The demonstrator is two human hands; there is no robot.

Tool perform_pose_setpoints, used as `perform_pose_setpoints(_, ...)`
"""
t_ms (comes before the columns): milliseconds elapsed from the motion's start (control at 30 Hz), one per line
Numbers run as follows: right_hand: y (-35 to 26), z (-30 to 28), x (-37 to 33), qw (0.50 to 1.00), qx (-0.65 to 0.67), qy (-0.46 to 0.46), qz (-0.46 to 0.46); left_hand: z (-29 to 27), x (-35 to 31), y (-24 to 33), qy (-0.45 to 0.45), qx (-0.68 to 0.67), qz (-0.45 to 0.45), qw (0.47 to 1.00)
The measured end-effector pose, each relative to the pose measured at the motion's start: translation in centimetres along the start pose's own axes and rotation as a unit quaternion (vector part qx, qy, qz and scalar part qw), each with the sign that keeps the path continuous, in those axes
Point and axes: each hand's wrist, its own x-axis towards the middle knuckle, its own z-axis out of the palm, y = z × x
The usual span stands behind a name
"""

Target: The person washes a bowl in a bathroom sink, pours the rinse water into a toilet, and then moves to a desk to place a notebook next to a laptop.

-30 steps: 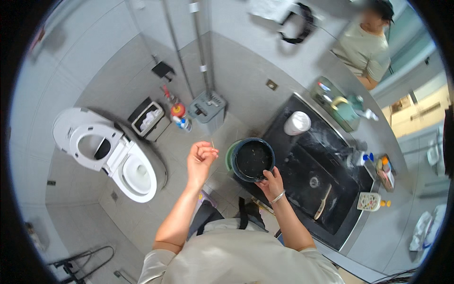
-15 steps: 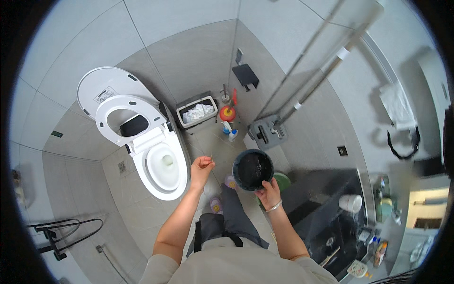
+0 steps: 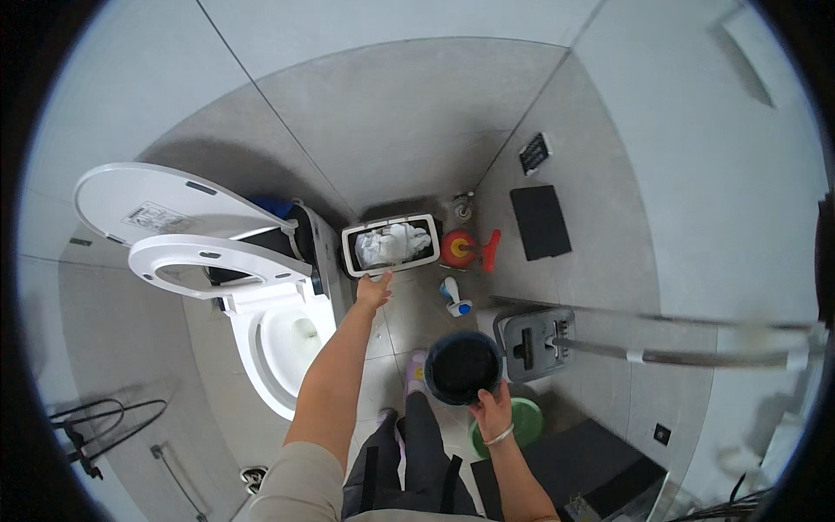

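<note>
My left hand point(image 3: 374, 291) reaches forward to the front rim of a white-rimmed trash bin point(image 3: 350, 254). Its fingers look stretched apart, and nothing can be made out between them. Crumpled white tissue and plastic point(image 3: 393, 244) fill the bin. In my right hand point(image 3: 493, 412) is a dark round basin point(image 3: 464, 369), gripped by its near right rim and held above the floor. The inside of the basin is dark, and I cannot tell what lies in it.
Left of the bin stands a toilet point(image 3: 287, 348) with lid and seat raised. A red plunger point(image 3: 458, 250), a white-and-blue bottle point(image 3: 454, 297) and a grey mop bucket point(image 3: 541, 341) with a long handle stand to the right. A green basin point(image 3: 527, 424) sits below my right hand.
My left hand has moved forward from beside the toilet bowl to the bin, its earlier pinch on a thin strand loosened. The view has turned; my right hand still holds the basin.
</note>
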Motion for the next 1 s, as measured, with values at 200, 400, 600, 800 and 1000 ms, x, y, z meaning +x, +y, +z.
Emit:
perform_pose_setpoints(200,0.6,2.9,5.1,0.996,-0.085,0.011,0.032,-2.6,2.5,-2.6,-0.090,-0.169,0.010,0.981)
perform_pose_setpoints(400,4.6,6.3,6.2,0.980,-0.177,-0.067,0.067,-9.9,-7.1,-8.3,-0.138,-0.140,0.093,0.976)
perform_pose_setpoints(600,11.6,13.1,3.2,0.950,-0.231,-0.167,0.127,-18.5,-13.4,-13.7,-0.076,-0.248,0.076,0.963)
perform_pose_setpoints(800,20.6,19.1,0.6,0.896,-0.337,-0.231,0.172,-26.5,-13.1,-19.8,-0.002,-0.238,0.125,0.963)
perform_pose_setpoints(1000,29.0,20.7,1.9,0.887,-0.269,-0.133,0.351,-32.6,-10.8,-26.0,0.068,-0.150,0.135,0.977)
